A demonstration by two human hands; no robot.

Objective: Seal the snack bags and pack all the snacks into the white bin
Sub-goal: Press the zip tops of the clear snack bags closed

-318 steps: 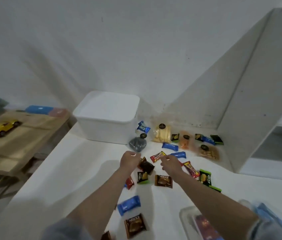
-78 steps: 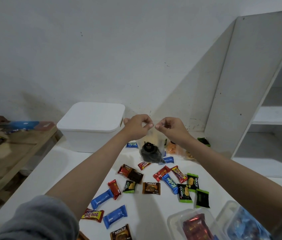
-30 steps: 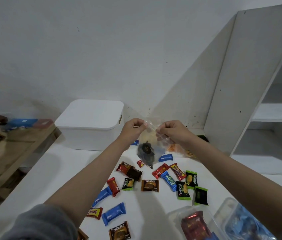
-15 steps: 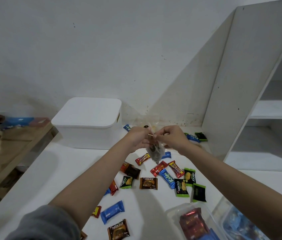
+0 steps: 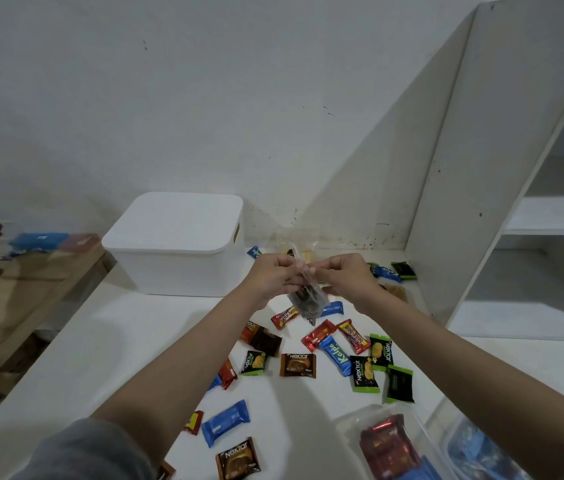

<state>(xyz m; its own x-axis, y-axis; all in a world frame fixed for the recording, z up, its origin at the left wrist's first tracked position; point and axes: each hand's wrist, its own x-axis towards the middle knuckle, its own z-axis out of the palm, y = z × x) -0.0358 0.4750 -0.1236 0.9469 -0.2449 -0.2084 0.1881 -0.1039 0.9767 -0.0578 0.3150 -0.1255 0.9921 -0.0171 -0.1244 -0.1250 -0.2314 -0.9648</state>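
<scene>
Closest to the person, two clear plastic tubs with wrapped sweets sit at the table's near right corner. Beyond them, many loose snack packets lie scattered on the white table. Above these, the left hand and the right hand hold a small clear snack bag in the air, fingers of both pinched on its top edge (dark pieces hang inside). I judge the sealing step is in hand. Next the strip must be pressed along its full width. Farther back, the white bin has its lid on, so it needs opening before packing.
</scene>
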